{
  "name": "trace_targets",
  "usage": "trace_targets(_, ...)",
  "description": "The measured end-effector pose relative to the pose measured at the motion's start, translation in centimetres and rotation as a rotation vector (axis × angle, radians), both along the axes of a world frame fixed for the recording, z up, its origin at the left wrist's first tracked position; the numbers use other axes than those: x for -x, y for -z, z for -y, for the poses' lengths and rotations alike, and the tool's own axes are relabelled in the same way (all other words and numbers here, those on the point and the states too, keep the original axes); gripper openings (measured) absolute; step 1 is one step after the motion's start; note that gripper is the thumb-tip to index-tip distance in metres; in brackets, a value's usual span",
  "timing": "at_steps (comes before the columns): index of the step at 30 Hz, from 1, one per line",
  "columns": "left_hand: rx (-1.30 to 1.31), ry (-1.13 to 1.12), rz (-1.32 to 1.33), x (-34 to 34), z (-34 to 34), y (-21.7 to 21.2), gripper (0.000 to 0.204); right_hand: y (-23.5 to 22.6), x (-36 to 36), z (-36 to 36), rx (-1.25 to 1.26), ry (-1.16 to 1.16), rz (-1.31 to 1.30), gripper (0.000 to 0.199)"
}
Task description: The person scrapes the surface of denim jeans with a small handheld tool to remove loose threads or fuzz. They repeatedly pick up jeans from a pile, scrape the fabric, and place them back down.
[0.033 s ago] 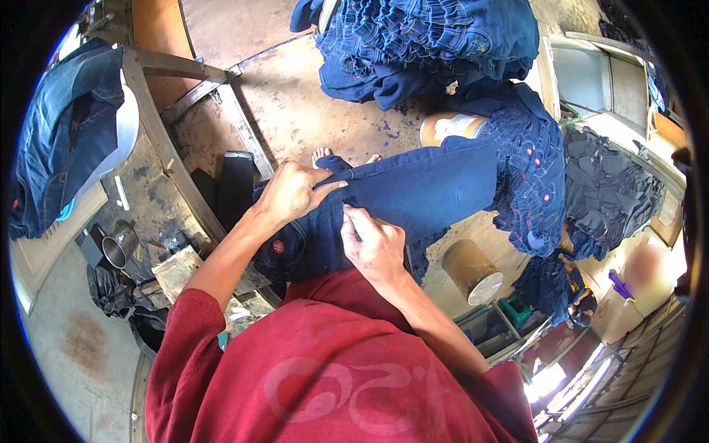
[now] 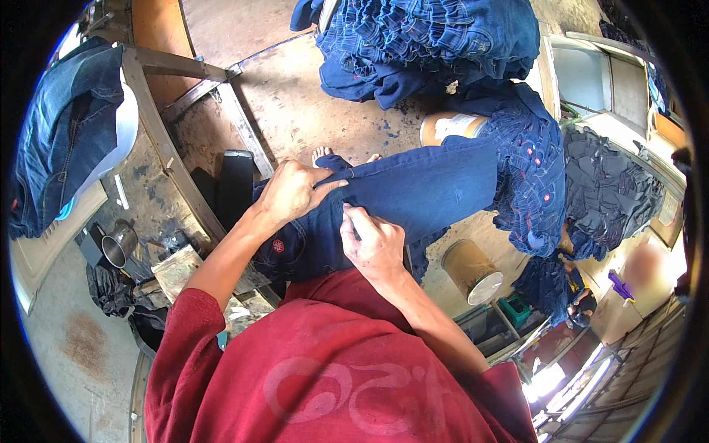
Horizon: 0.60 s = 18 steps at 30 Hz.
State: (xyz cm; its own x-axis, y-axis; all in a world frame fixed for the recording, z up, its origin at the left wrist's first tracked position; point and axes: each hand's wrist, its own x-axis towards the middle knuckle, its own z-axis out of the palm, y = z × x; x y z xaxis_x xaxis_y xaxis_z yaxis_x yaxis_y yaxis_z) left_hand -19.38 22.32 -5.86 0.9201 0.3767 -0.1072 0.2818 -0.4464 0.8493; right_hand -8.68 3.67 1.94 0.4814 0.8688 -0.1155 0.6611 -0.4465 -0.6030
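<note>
Here we see a pair of dark blue jeans (image 2: 413,196) stretched across the lap, running from the waist out toward the right. Our left hand (image 2: 292,193) pinches a fold of the denim near its upper edge, its grip closed tight on the cloth, seemingly so the fabric stays taut and does not slide. Our right hand (image 2: 373,244) rests just beside it, lower on the same leg, fingers curled and thumb up; it presses on the cloth, though we cannot tell whether it holds a small tool or only the denim. The two hands sit close together, which keeps a short stretch of fabric flat between them.

Beyond the jeans lies a heap of folded blue denim (image 2: 436,37) on the floor, and a second stack with small pink marks (image 2: 535,177) hangs to the right. More jeans (image 2: 63,133) drape over a wooden frame (image 2: 173,166) at the left, near a metal cup (image 2: 118,247). A cardboard drum (image 2: 473,269) stands by the right knee.
</note>
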Motion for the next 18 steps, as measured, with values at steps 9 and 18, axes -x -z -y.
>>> trace_targets(9, -0.016, -0.026, -0.033, -0.01, 0.12, -0.29, 0.026, -0.36, -0.36, -0.19, 0.033, 0.020, -0.062, 0.006)
trace_targets(18, -0.034, -0.015, -0.069, -0.06, 0.15, -0.35, 0.024, -0.43, -0.30, 0.12, 0.111, -0.010, -0.066, 0.012)
